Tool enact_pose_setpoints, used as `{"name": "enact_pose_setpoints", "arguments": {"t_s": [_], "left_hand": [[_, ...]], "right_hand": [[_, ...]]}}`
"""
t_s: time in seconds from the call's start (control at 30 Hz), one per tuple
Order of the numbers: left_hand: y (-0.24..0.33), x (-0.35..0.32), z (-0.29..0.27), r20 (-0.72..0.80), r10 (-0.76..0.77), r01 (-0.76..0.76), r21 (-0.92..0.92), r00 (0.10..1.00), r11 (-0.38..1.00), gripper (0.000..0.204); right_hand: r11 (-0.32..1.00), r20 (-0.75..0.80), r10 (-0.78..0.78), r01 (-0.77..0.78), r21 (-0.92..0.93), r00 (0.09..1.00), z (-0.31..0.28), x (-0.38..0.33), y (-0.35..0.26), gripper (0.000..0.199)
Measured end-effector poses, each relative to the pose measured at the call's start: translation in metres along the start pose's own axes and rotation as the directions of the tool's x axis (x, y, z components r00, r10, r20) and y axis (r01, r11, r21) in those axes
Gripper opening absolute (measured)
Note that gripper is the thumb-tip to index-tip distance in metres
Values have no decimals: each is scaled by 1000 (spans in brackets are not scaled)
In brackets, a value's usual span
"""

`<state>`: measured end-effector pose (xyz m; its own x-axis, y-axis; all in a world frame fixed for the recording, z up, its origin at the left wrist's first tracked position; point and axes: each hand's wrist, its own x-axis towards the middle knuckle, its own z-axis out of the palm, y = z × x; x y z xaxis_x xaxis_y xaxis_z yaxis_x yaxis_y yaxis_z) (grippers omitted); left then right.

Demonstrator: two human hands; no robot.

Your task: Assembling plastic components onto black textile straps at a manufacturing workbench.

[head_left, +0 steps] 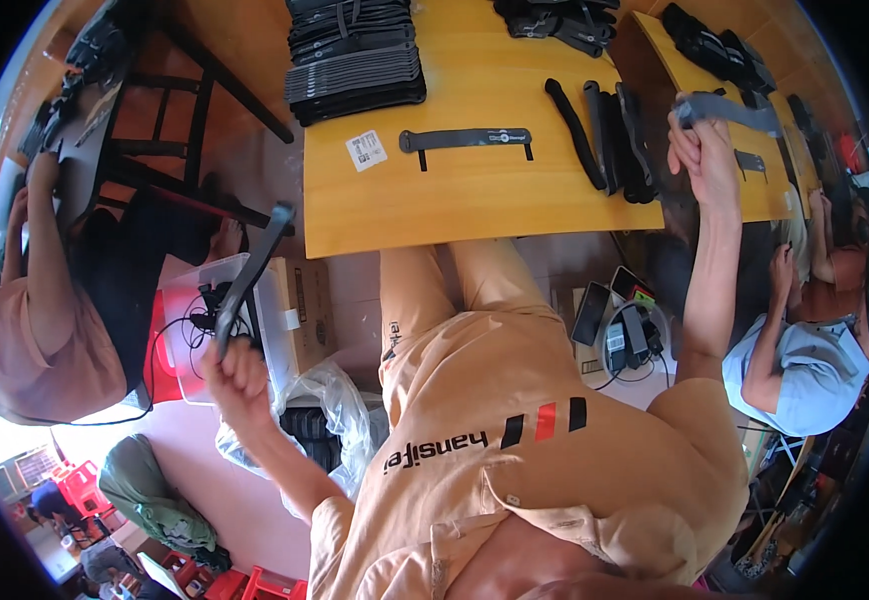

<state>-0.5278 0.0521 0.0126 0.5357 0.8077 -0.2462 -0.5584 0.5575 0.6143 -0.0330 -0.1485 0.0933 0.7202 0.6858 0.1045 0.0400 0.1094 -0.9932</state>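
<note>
My left hand (236,378), out to the left below table height, is closed round one end of a dark grey strap (247,285). That strap slants up toward the table's left side. Raised at the table's right end, my right hand (703,158) grips a second grey strap (735,112), which stretches off to the right and is slightly blurred. Between the hands, a flat grey strap with pale print (467,140) lies across the yellow table (455,205), two short black tabs below it. Left of it is a small white label (365,151).
A tall pile of folded straps (355,75) stands at the table's back left. Several loose straps (610,140) lie near its right end, and more bundles (560,22) behind. A clear plastic bin (275,320) is below left. Other people sit on both sides.
</note>
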Motion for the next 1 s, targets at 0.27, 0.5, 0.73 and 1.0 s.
{"name": "enact_pose_setpoints", "arguments": {"t_s": [0.27, 0.5, 0.73, 1.0], "left_hand": [[-131, 72, 20, -221, -53, 108, 246, 974, 963, 32], [-156, 84, 22, -249, -439, 502, 330, 863, 800, 40], [-125, 73, 68, -43, 64, 1, 835, 997, 550, 41], [-169, 91, 163, 387, -477, -24, 795, 789, 606, 29]], "right_hand": [[770, 318, 118, 116, -627, 941, 19, -15, -18, 15], [807, 278, 175, 25, -591, 945, 14, -22, -2, 15], [788, 658, 35, 384, -481, 752, 25, -28, 2, 18], [913, 611, -30, 271, -305, 791, 78, -38, 35, 22]]}}
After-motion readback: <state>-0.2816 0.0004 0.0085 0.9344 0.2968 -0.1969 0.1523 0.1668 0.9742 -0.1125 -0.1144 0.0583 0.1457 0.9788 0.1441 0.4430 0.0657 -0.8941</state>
